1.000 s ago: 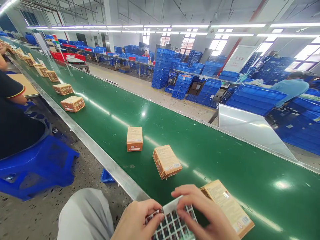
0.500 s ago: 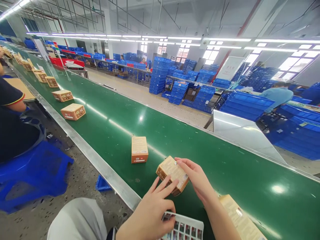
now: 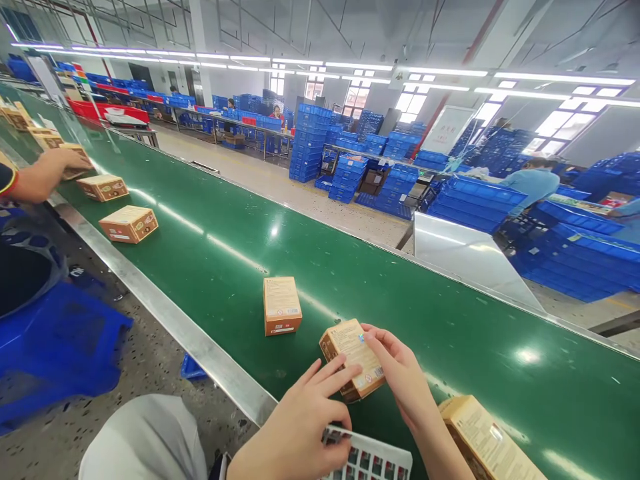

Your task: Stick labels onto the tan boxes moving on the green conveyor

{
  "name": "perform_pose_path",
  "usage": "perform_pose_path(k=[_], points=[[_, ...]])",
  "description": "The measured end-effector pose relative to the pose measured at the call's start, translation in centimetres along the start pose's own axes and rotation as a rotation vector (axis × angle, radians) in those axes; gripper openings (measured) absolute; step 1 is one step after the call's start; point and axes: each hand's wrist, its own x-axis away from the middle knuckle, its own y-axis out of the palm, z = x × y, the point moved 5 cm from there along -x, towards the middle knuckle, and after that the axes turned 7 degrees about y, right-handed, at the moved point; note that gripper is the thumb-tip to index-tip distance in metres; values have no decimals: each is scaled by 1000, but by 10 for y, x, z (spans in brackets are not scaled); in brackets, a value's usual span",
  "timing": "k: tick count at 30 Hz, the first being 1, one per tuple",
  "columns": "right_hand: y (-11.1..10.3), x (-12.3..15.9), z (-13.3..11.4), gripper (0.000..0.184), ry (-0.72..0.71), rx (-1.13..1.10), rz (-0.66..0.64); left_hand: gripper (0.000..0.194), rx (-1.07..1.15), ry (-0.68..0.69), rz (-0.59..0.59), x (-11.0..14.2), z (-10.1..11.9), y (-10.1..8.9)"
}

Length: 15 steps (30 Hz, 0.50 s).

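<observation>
So a small tan carton [image 3: 354, 357] was being held on the green conveyor belt [image 3: 210, 247], close to its near steel edge [image 3: 165, 319]. The right hand [image 3: 400, 373] was wrapped over the carton's right side, fingers [image 3: 373, 337] curled onto the top face and pinching it. The left hand [image 3: 300, 427] was doing two things at once: its index and middle fingers [image 3: 334, 371] were stretched out flat against the carton's near-left edge, while the rest of the hand was closed on a white plastic tray with a grid of little dark packets [image 3: 367, 460], kept low at the near edge of the belt. So both hands were gripping, neither was open.

Just left of the held carton, a second carton [image 3: 281, 305] was lying flat on the belt, label side up, not touched by anything. Another carton [image 3: 487, 440] was lying at the near right, partly hidden behind the right forearm. Further up the belt toward the far left end, two more boxes [image 3: 129, 223] [image 3: 103, 187] were lined up near the steel edge, well apart from the hands.

At the far left a co-worker's hand [image 3: 67, 160] was laid on yet another box there. A blue plastic stool [image 3: 55, 347] was parked on the floor by the belt, and stacks of blue crates [image 3: 320, 137] were piled across the aisle.
</observation>
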Motion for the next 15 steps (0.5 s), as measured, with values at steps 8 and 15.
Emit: perform_pose_path(k=[8,15], points=[[-16,8,0,37,-55,93,75,18,21,21,-56,-6,1,13],[-30,17,7,34,-137,299,243,14,9,100,-52,-10,-1,33]])
